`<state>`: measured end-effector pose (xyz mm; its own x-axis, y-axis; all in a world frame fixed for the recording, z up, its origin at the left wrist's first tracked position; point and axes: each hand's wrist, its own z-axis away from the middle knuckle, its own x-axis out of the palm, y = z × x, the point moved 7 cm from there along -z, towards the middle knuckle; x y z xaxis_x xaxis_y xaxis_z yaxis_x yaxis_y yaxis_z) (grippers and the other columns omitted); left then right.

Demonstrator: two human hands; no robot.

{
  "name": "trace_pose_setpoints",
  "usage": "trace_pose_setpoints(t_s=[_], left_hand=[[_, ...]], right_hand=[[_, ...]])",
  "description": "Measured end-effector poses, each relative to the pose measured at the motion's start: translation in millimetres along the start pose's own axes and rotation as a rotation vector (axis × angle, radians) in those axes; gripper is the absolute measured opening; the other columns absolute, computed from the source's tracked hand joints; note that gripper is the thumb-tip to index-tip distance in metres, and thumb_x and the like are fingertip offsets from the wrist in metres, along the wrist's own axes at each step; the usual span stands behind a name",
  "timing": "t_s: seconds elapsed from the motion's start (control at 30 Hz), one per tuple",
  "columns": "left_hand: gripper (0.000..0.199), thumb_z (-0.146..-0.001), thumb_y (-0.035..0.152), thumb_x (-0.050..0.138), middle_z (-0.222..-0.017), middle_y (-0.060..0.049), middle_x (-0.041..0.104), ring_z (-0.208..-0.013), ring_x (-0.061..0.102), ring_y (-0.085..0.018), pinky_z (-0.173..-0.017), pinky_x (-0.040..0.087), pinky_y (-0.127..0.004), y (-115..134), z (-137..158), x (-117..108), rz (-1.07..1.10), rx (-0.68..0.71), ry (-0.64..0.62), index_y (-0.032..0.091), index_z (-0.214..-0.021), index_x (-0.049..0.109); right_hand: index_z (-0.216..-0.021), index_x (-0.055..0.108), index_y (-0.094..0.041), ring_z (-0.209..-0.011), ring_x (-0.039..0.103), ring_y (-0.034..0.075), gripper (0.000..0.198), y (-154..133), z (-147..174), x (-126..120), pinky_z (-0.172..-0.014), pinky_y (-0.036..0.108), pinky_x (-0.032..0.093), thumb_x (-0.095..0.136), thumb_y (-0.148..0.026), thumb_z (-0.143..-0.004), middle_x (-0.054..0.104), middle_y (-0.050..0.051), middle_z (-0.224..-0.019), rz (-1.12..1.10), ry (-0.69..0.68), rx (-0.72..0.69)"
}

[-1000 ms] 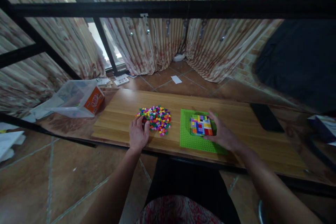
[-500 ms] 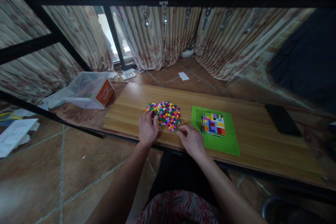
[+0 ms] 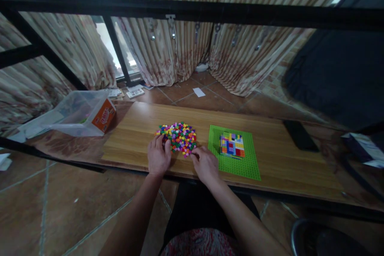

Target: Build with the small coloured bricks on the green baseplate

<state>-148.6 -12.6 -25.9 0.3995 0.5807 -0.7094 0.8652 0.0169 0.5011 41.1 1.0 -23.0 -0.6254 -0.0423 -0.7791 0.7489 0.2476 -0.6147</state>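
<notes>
A heap of small multicoloured building bricks (image 3: 181,136) lies on the wooden tabletop. Over its left edge rests my left hand (image 3: 159,157), palm down, thumb and fingers apart; its fingertips are partly hidden among the bricks. At the heap's lower right edge is my right hand (image 3: 206,165), its fingers curled and thumb and forefinger close together. Whatever may be between those fingertips is too small to make out. To the right, a green studded baseplate (image 3: 253,166) carries a low rectangular brick build (image 3: 232,146) in red, blue, yellow, white and other colours.
A clear plastic bin (image 3: 75,124) with an orange label stands left of the wooden tabletop (image 3: 129,136). A dark flat phone-like object (image 3: 300,135) lies toward the right end. A black metal rail (image 3: 192,10) crosses in front of the curtains (image 3: 186,56).
The view has swung right, so everything sits further left in it. My right hand's fingertips have come slightly closer to the heap; my left hand stays at its left edge.
</notes>
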Motion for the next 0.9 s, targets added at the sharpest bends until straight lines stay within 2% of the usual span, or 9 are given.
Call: trace_pose_setpoints(t_s=[0.13, 0.23, 0.37, 0.5, 0.63, 0.77, 0.9], left_hand=[[0.041, -0.092, 0.041, 0.039, -0.116, -0.017, 0.061, -0.113, 0.054, -0.029, -0.098, 0.042, -0.046, 0.2, -2.0, -0.4, -0.011, 0.019, -0.009, 0.013, -0.115, 0.057], [0.042, -0.092, 0.042, 0.039, -0.115, -0.017, 0.062, -0.112, 0.054, -0.029, -0.098, 0.042, -0.045, -0.3, -3.5, -0.8, -0.021, 0.018, -0.015, 0.013, -0.114, 0.058], [0.042, -0.092, 0.042, 0.036, -0.114, -0.016, 0.062, -0.112, 0.054, -0.029, -0.097, 0.042, -0.045, -0.2, -5.1, -0.5, -0.042, 0.019, -0.031, 0.013, -0.114, 0.058], [0.042, -0.092, 0.043, 0.036, -0.115, -0.016, 0.062, -0.113, 0.054, -0.03, -0.097, 0.042, -0.045, -0.3, -5.9, 0.3, -0.061, 0.017, -0.048, 0.013, -0.113, 0.058], [0.04, -0.091, 0.043, 0.038, -0.115, -0.015, 0.061, -0.113, 0.054, -0.029, -0.098, 0.041, -0.046, -0.4, -6.2, 0.0, -0.053, 0.009, -0.043, 0.016, -0.113, 0.058], [0.041, -0.091, 0.043, 0.037, -0.114, -0.015, 0.062, -0.112, 0.054, -0.029, -0.097, 0.042, -0.046, -0.1, -7.0, 0.1, -0.076, 0.006, -0.04, 0.014, -0.111, 0.059], [0.042, -0.092, 0.044, 0.036, -0.115, -0.016, 0.062, -0.112, 0.054, -0.029, -0.098, 0.042, -0.046, -0.1, -7.5, 0.7, -0.089, -0.001, -0.044, 0.014, -0.11, 0.059]], right_hand=[[-0.085, 0.067, -0.02, -0.073, 0.06, 0.017, 0.015, 0.5, 6.7, -22.6, -0.069, 0.029, 0.045, 0.052, -0.017, -0.085, 0.065, 0.004, -0.081, -0.229, 0.061, -0.048], [-0.089, 0.067, -0.02, -0.074, 0.062, 0.016, 0.015, 16.5, 15.2, -51.9, -0.07, 0.028, 0.048, 0.052, -0.023, -0.087, 0.067, 0.003, -0.084, -0.361, 0.133, -0.011], [-0.09, 0.067, -0.021, -0.08, 0.065, 0.019, 0.019, 70.2, 19.2, -95.8, -0.075, 0.032, 0.05, 0.057, -0.035, -0.084, 0.07, 0.004, -0.088, -0.483, 0.296, 0.116], [-0.085, 0.065, -0.018, -0.07, 0.062, 0.017, 0.023, 136.4, 6.2, -127.4, -0.068, 0.031, 0.049, 0.063, -0.039, -0.076, 0.068, 0.003, -0.077, -0.583, 0.47, 0.233], [-0.078, 0.065, -0.018, -0.069, 0.06, 0.017, 0.024, 172.3, -18.1, -131.5, -0.069, 0.031, 0.048, 0.068, -0.04, -0.067, 0.067, 0.003, -0.075, -0.638, 0.463, 0.252], [-0.078, 0.067, -0.018, -0.073, 0.06, 0.016, 0.024, 177.9, -34.1, -123.5, -0.076, 0.033, 0.047, 0.068, -0.039, -0.066, 0.068, 0.002, -0.077, -0.67, 0.378, 0.224], [-0.076, 0.068, -0.018, -0.073, 0.06, 0.017, 0.022, 177.5, -39.0, -119.5, -0.076, 0.033, 0.047, 0.069, -0.037, -0.065, 0.068, 0.002, -0.076, -0.655, 0.324, 0.22]])
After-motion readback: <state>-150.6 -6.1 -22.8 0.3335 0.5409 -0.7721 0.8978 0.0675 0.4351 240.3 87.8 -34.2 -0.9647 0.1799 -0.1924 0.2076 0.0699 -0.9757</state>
